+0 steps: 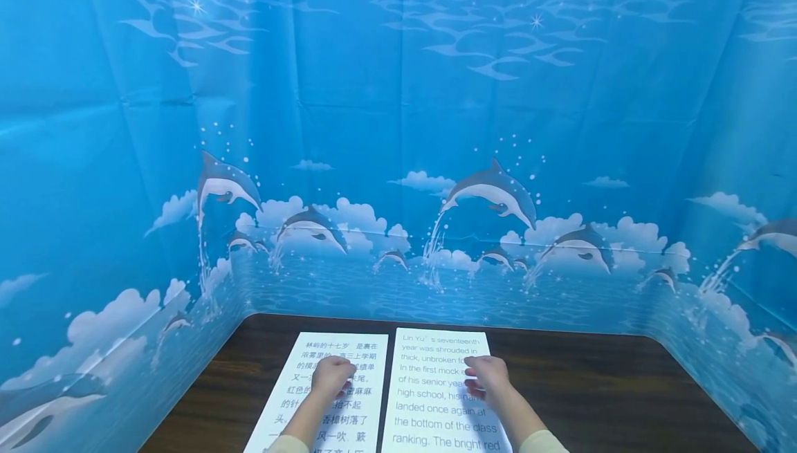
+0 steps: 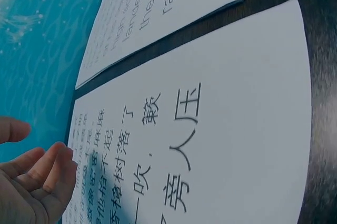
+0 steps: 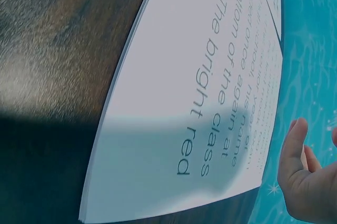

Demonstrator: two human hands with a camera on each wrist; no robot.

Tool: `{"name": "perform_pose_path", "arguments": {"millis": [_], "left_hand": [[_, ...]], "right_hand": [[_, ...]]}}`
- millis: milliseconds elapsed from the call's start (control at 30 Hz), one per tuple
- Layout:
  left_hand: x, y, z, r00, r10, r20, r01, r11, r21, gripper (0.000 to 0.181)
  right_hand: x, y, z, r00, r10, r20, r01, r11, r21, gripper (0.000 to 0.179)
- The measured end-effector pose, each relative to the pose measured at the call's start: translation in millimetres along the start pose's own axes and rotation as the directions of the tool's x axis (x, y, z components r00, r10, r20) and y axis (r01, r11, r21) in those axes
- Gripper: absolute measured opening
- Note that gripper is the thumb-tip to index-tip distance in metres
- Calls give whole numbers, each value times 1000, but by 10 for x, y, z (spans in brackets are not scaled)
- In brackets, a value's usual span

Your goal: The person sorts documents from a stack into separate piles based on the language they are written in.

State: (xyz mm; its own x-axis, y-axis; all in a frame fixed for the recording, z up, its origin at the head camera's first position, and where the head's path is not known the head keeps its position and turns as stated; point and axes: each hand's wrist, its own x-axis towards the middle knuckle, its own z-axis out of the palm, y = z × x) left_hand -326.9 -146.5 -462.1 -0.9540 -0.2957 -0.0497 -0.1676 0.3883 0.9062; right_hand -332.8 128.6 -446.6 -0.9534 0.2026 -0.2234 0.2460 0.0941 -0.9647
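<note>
Two white stacks of printed paper lie side by side on a dark wooden table. The left stack point(image 1: 280, 377) carries large Chinese characters, the right stack point(image 1: 405, 432) large English text. Over the Chinese pages hovers my left hand point(image 1: 331, 377), fingers loosely bent and nothing in them. In the left wrist view that hand point(image 2: 37, 182) shows its thumb apart from the fingers. My right hand point(image 1: 488, 378) is above the right edge of the English pages, also holding nothing. The right wrist view shows this hand point(image 3: 308, 176) with relaxed fingers, its shadow falling across the print.
The dark wood table point(image 1: 598, 391) extends to both sides of the papers. A blue curtain point(image 1: 349, 135) printed with dolphins and clouds surrounds the table at the back and sides. A narrow strip of wood separates the two stacks.
</note>
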Motion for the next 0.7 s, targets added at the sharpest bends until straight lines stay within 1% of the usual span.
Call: {"name": "perform_pose_path", "arguments": {"millis": [67, 200, 433, 700], "left_hand": [[0, -3, 42, 1000, -4, 8, 4, 1000, -19, 28], [-18, 14, 109, 1000, -5, 28, 6, 1000, -29, 26], [-32, 26, 235, 998, -42, 52, 44, 998, -33, 25], [-75, 45, 303, 997, -15, 79, 18, 999, -27, 28]], "right_hand": [[-1, 3, -30, 1000, 4, -3, -4, 1000, -6, 44], [4, 19, -93, 1000, 9, -8, -9, 1000, -14, 46], [-9, 44, -202, 999, 26, -29, -27, 1000, -10, 46], [-28, 70, -298, 997, 34, -75, -36, 999, -17, 43]]}}
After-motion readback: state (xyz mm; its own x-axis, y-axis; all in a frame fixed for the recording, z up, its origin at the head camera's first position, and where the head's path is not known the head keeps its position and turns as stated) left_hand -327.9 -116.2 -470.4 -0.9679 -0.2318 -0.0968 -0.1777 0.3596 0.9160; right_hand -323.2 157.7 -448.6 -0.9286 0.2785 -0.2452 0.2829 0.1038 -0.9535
